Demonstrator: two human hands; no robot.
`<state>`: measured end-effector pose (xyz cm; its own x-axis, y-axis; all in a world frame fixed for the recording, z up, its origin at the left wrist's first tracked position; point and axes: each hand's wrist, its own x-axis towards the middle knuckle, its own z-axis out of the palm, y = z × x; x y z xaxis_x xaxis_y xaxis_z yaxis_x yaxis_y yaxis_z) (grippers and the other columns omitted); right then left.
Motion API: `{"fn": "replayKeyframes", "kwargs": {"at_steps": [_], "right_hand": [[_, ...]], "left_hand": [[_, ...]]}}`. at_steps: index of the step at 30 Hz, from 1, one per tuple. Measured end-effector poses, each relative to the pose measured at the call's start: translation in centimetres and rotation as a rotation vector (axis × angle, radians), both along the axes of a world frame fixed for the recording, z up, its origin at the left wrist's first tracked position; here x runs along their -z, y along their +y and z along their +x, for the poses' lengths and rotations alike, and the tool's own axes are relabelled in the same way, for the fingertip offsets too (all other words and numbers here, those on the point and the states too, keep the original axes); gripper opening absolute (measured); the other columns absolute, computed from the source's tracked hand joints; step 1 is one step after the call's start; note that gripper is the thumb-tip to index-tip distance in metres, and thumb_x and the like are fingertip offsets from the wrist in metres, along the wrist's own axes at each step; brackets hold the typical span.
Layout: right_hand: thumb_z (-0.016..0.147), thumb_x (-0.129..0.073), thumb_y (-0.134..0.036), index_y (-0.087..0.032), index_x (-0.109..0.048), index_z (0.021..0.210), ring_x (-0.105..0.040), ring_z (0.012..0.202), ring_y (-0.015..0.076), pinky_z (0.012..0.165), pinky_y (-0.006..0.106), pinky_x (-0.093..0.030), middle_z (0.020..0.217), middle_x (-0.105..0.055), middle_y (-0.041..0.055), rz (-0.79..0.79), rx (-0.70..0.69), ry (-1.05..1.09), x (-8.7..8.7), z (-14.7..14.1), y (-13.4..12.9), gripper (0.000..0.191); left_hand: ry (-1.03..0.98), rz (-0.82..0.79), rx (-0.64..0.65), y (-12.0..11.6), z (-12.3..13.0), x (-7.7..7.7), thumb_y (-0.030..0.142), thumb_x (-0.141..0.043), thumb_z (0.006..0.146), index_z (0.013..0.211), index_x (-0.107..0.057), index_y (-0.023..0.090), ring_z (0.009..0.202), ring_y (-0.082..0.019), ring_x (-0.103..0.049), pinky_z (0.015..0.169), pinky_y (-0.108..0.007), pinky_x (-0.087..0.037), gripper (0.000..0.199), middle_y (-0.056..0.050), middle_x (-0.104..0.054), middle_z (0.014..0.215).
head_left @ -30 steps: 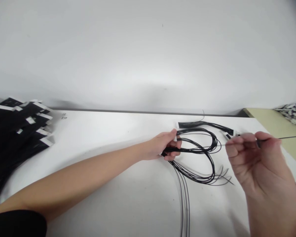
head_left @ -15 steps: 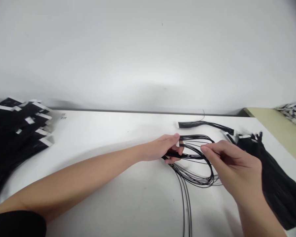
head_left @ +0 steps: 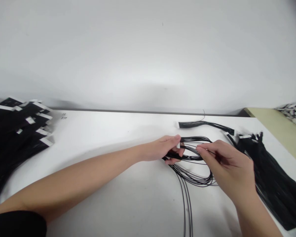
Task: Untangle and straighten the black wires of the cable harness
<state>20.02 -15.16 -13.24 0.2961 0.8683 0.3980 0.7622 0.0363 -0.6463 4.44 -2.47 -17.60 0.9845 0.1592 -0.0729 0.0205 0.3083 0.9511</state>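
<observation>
A wire harness [head_left: 194, 179] of thin black wires is looped between my two hands above the white table. My left hand [head_left: 166, 148] is closed on its white connector [head_left: 178, 145], with wires running out to the right and some passing under the fingers. Thumb and forefinger of my right hand [head_left: 228, 164] are pinched on a single black wire [head_left: 191, 143] a short way right of the connector. The wire's tip is too small to make out. Several loose wire ends [head_left: 186, 204] hang down toward the front edge of the view.
Behind my hands another black wire harness [head_left: 199, 124] lies on the white table [head_left: 108, 128]. A heap of black harnesses with white connectors [head_left: 22, 131] covers the left side. More black harnesses [head_left: 268, 174] lie at right, beside a yellowish surface [head_left: 273, 126] holding a pile of white-and-black parts [head_left: 294, 113].
My right hand has moved a little to the left, bringing the pinched wire closer to the connector. The left hand has hardly moved.
</observation>
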Motion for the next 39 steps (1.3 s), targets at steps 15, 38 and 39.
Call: {"fn": "replayKeyframes", "kwargs": {"at_steps": [15,38,39], "right_hand": [[0.078,-0.063,0.002,-0.015,-0.064,0.088,-0.050,0.058,0.0088,0.050,0.021,-0.040,0.069,-0.057,0.0014,0.249,-0.213,-0.326,0.23,0.08,0.52,0.020],[0.086,-0.059,-0.017,-0.021,-0.065,0.085,-0.041,0.049,0.0098,0.044,0.025,-0.034,0.063,-0.050,-0.0010,0.064,-0.134,-0.201,0.36,0.35,0.32,0.008],[0.087,-0.058,-0.017,-0.021,-0.065,0.085,-0.041,0.049,0.0099,0.045,0.025,-0.035,0.063,-0.050,-0.0008,0.055,-0.130,-0.191,0.44,0.32,0.31,0.008]], "left_hand": [[0.008,-0.015,0.039,0.10,-0.04,-0.17,0.058,-0.016,0.094,0.073,-0.046,0.017,0.044,-0.008,-0.035,0.054,-0.025,-0.030,0.055,0.004,-0.046,0.053],[0.011,-0.056,0.077,0.22,0.07,-0.10,0.058,-0.017,0.094,0.074,-0.047,0.017,0.046,-0.009,-0.035,0.054,-0.025,-0.029,0.055,0.003,-0.044,0.054],[0.010,-0.052,0.072,0.20,0.05,-0.10,0.058,-0.017,0.095,0.074,-0.047,0.017,0.047,-0.009,-0.035,0.054,-0.025,-0.029,0.055,0.003,-0.044,0.054]]}}
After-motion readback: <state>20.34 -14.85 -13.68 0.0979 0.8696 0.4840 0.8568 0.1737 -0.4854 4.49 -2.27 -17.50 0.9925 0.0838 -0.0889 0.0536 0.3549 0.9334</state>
